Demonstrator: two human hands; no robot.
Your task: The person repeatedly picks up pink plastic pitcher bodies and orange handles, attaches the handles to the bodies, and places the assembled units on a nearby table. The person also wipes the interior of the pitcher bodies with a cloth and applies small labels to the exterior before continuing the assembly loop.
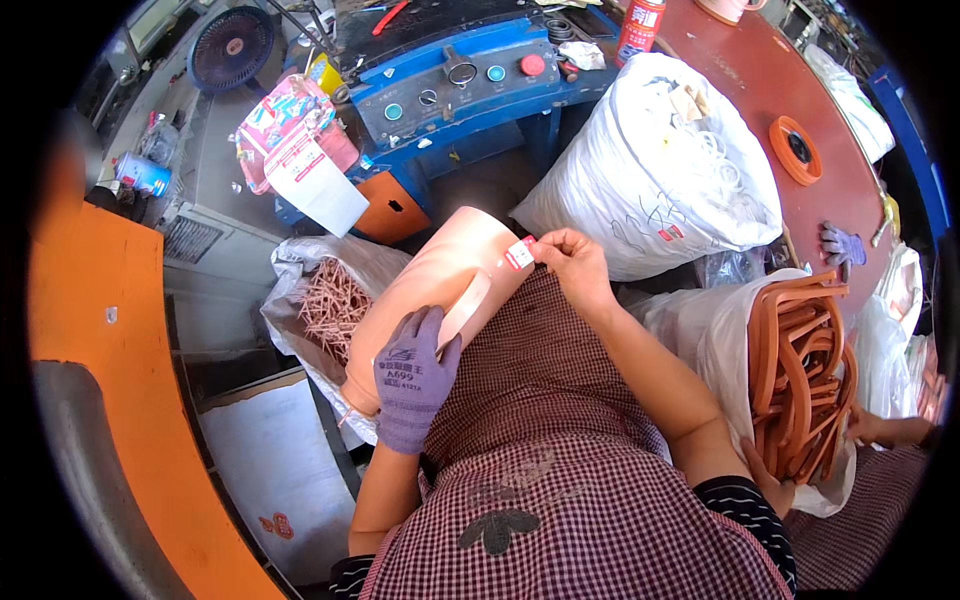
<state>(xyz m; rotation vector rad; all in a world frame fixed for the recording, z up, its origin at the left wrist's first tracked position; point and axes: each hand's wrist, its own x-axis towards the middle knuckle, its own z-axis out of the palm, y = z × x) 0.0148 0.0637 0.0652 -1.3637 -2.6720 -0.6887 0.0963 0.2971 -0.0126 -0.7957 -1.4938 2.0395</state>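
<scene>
Console (450, 95) behind; left hand (412, 372) holds jug (425, 285), right hand (580, 268) pinches label (519, 254).

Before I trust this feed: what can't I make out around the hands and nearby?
In the head view:
- The jug: far side hidden by its near side.
- The left hand: palm hidden by its gloved back.
- The label at the right hand: finest marks too small.
- The brown strips: depth hidden by their bag.
- The co-worker: cut off by the dark rim.
</scene>
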